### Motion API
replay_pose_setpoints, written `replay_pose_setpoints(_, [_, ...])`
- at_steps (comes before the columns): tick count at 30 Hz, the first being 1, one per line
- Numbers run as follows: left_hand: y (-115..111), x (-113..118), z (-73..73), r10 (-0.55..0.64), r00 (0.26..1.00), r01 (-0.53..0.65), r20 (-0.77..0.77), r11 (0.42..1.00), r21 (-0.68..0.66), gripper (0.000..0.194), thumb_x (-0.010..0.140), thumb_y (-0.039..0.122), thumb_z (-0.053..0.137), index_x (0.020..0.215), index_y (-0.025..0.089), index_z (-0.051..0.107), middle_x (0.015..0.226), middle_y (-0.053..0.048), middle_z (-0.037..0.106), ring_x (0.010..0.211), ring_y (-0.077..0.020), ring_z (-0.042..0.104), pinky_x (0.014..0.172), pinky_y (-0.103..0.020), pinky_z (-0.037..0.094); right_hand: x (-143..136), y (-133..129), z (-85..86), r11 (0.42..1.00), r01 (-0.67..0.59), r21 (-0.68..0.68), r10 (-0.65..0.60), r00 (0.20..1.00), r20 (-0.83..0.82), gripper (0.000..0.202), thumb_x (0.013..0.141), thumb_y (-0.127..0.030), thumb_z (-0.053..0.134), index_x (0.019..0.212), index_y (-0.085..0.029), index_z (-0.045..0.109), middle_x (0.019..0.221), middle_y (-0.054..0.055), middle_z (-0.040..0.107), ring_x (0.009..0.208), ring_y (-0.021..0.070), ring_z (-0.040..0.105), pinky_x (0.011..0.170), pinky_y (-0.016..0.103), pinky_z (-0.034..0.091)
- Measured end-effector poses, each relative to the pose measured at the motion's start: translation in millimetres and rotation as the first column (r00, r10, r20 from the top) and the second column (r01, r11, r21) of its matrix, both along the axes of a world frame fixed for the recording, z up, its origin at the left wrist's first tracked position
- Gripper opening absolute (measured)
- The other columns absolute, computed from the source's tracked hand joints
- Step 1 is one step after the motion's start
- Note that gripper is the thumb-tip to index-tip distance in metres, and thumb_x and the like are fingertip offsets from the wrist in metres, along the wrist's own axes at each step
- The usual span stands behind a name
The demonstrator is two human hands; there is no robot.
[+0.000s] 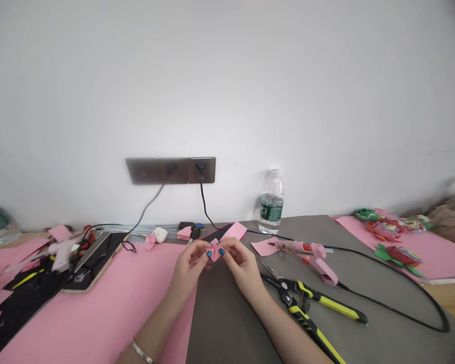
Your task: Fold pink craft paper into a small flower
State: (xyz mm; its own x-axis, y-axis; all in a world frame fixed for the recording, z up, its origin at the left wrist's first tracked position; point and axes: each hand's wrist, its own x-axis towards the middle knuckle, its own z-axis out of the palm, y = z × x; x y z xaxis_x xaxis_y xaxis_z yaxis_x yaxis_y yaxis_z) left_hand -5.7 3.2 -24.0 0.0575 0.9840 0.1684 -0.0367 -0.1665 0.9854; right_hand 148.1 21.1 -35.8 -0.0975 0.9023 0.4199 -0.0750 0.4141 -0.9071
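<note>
- Left hand: thumb and fingertips pinched on one side of a small folded pink paper; blue nail polish shows, and a silvery bracelet circles the wrist.
- Right hand: thumb and fingertips pinched on the other side of that same paper, blue polish here too.
- The folded pink paper is held up between the two hands, left of the clear bottle and nearer the wearer than it; its exact folds are partly covered by the fingers.
- A flat pink slip lies just left of the bottle, and another pink slip just in front of it.
- Right of the bottle and nearer the wearer lies a pink glue gun with a small red light, its tip over the second slip.
- In front of the bottle, pliers with yellow-and-black handles lie spread open, partly behind the right forearm.
- Left of the bottle, well apart, are a white earbud case, a large pink sheet and a dark phone-like device.
- Far right of the bottle, colourful crumpled flowers rest on another pink sheet.
- Behind and left of the bottle, a black plug sits in a wall socket.
</note>
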Motion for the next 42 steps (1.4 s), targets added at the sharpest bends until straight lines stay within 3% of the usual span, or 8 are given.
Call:
replay_pose_setpoints(6, [-0.1, 0.3, 0.1, 0.041, 0.998, -0.039, 0.045, 0.999, -0.031, 0.020, 0.085, 0.034, 0.056, 0.094, 0.019, 0.065, 0.083, -0.002, 0.062, 0.074, -0.0161, 0.063, 0.064, -0.027, 0.057, -2.7, -1.8, 3.0, 0.992, -0.095, -0.089, 0.090, 0.994, -0.054, 0.024, 0.086, -0.044, 0.061, 0.083, -0.020, 0.062, 0.072, 0.001, 0.061, 0.059, 0.0149, 0.056, 0.058, 0.027, 0.048])
replay_pose_setpoints(11, [0.1, 0.9, 0.1, 0.020, 1.000, -0.020, 0.010, 1.000, -0.010, 0.019, 0.082, 0.033, 0.059, 0.095, 0.019, 0.063, 0.081, -0.002, 0.063, 0.073, -0.0160, 0.063, 0.059, -0.024, 0.054, -2.6, -0.7, 2.4, 0.994, -0.080, -0.072, 0.075, 0.995, -0.067, 0.023, 0.086, -0.043, 0.061, 0.085, -0.020, 0.062, 0.077, 0.002, 0.061, 0.063, 0.0153, 0.057, 0.060, 0.027, 0.050])
replay_pose_setpoints(17, [-0.8, 0.0, -1.9, 0.045, 0.996, -0.043, -0.080, 0.999, 0.019, 0.013, 0.086, 0.032, 0.056, 0.087, 0.020, 0.058, 0.080, -0.001, 0.062, 0.071, -0.0147, 0.063, 0.059, -0.022, 0.048, -3.7, -1.3, -1.5, 0.993, -0.089, -0.083, 0.083, 0.994, -0.072, 0.026, 0.084, -0.041, 0.063, 0.100, -0.021, 0.060, 0.088, 0.006, 0.064, 0.072, 0.0180, 0.062, 0.061, 0.028, 0.053])
replay_pose_setpoints(22, [-0.3, -1.2, -2.7, 0.084, 0.994, -0.084, -0.069, 0.996, -0.008, 0.015, 0.086, 0.035, 0.058, 0.090, 0.022, 0.051, 0.068, 0.002, 0.064, 0.064, -0.0152, 0.063, 0.058, -0.023, 0.046, -4.9, -4.4, 0.7, 0.992, -0.113, -0.057, 0.113, 0.994, 0.000, 0.018, 0.087, -0.036, 0.058, 0.096, -0.021, 0.062, 0.086, 0.005, 0.067, 0.071, 0.0177, 0.063, 0.062, 0.028, 0.051])
replay_pose_setpoints(27, [0.3, -1.7, -3.1, 0.113, 0.989, -0.115, -0.093, 0.993, -0.018, 0.016, 0.082, 0.035, 0.061, 0.089, 0.020, 0.058, 0.065, 0.001, 0.067, 0.066, -0.0170, 0.066, 0.061, -0.024, 0.050, -2.4, -4.1, 0.3, 1.000, 0.012, -0.012, -0.010, 0.991, 0.136, 0.015, 0.086, -0.026, 0.057, 0.097, -0.020, 0.064, 0.085, 0.005, 0.066, 0.068, 0.0167, 0.060, 0.060, 0.028, 0.048])
replay_pose_setpoints(32, [-1.5, 0.3, -1.6, 0.136, 0.989, -0.139, -0.066, 0.989, -0.048, 0.030, 0.079, 0.033, 0.065, 0.105, 0.017, 0.065, 0.072, -0.003, 0.073, 0.074, -0.0202, 0.070, 0.068, -0.030, 0.057, 0.4, -3.5, 0.7, 0.978, 0.151, 0.143, -0.180, 0.957, 0.225, 0.019, 0.078, -0.015, 0.062, 0.096, -0.020, 0.067, 0.087, 0.004, 0.060, 0.064, 0.0148, 0.056, 0.056, 0.027, 0.045])
replay_pose_setpoints(42, [-2.9, 2.9, -1.0, 0.101, 0.990, -0.105, -0.103, 0.994, -0.040, 0.021, 0.078, 0.036, 0.065, 0.087, 0.017, 0.067, 0.071, -0.004, 0.074, 0.074, -0.0223, 0.073, 0.061, -0.029, 0.060, 0.0, -3.5, -0.8, 0.976, 0.130, 0.175, -0.168, 0.960, 0.222, 0.021, 0.081, -0.017, 0.064, 0.100, -0.021, 0.071, 0.089, 0.007, 0.066, 0.072, 0.0182, 0.063, 0.062, 0.030, 0.053])
